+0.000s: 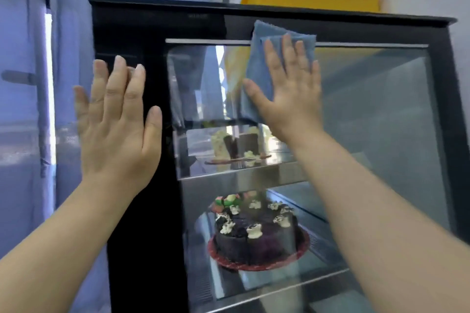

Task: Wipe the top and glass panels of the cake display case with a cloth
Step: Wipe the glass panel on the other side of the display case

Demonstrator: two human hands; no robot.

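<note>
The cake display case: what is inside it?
Inside the display case, a round dark cake on a red board stands on the lower shelf; a cut cake stands on the shelf above. The right hand and blue cloth cover part of the top compartment.

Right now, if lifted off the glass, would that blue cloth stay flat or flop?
Probably flop: the blue cloth shows soft folds and a limp edge. Likely light, since the flat right hand alone pins it against the glass panel.

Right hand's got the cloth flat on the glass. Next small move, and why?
Probably sweep the cloth rightward along the top of the glass. The right hand presses it flat near the top edge, with most of the pane lying to its right and below.
</note>
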